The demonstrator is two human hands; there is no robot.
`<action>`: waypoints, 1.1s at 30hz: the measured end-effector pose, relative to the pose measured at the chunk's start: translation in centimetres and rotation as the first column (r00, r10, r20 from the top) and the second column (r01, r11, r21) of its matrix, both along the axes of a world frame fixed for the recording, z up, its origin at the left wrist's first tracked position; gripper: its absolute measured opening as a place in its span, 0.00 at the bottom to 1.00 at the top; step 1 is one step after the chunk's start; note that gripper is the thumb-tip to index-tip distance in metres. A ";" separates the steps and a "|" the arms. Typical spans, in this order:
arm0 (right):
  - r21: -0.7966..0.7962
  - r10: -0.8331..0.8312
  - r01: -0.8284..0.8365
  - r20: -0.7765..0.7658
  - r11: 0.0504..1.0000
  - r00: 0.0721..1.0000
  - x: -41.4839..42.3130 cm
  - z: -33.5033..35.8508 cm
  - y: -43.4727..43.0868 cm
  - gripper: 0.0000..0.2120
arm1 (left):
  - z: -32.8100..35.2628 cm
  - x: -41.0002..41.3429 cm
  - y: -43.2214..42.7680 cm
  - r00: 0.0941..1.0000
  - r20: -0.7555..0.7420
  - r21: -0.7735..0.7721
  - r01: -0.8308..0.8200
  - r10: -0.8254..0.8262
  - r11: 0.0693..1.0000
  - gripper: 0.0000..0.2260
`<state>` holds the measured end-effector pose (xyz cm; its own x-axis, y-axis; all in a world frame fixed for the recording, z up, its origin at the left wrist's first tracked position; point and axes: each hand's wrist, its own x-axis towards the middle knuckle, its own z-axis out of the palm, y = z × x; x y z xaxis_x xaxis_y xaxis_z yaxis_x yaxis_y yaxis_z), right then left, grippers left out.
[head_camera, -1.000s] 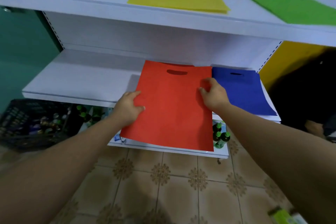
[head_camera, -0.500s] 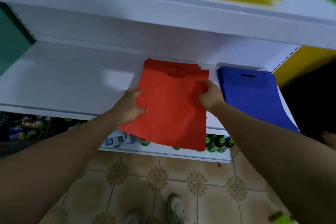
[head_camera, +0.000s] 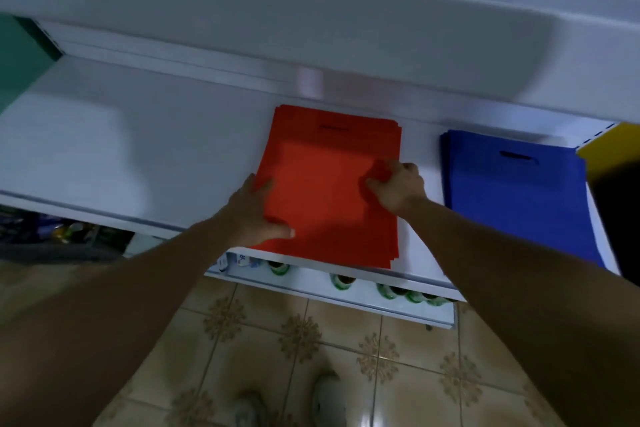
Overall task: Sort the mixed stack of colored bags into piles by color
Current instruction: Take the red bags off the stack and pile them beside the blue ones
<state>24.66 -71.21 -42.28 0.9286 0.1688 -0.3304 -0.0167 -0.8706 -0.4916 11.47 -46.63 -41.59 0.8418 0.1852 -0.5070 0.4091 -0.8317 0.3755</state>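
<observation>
Head cam: my L hand [head_camera: 254, 215] lies flat, fingers straight, on the left edge of the red pile [head_camera: 329, 191]. My R hand [head_camera: 398, 187] is curled, pinching bunched fabric at its right edge. Red pile sits mid-shelf [head_camera: 138, 156], reaching the front edge. Blue pile [head_camera: 512, 198] lies apart, by shelf's right end.

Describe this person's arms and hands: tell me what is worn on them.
Nothing is worn. The left hand and right hand are ungloved, with no ring, watch or bracelet showing, and no sleeve comes into view on either arm.
</observation>
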 end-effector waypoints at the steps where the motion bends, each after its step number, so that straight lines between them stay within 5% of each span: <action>1: -0.012 0.001 -0.001 -0.015 1.000 1.000 -0.3 -0.2 -0.1 0.32 | -0.2 -0.6 -0.4 0.997 -0.026 0.049 0.080 -0.079 0.996 0.54; 6: -0.012 0.029 -0.029 -0.016 1.000 0.999 -1.0 -0.9 -0.3 0.31 | -0.6 -1.9 -1.6 0.977 -0.054 0.206 0.214 -0.208 0.955 0.51; 21: -0.014 0.176 -0.175 0.029 0.984 0.984 -2.2 -1.0 -1.4 0.30 | -0.2 -2.3 -2.4 0.983 0.070 0.172 0.155 -0.169 0.973 0.41; 33: -0.158 0.199 -0.174 0.157 0.972 0.967 -7.5 8.8 -0.6 0.28 | 7.5 -7.0 -1.2 0.982 0.148 0.068 0.111 -0.120 0.991 0.36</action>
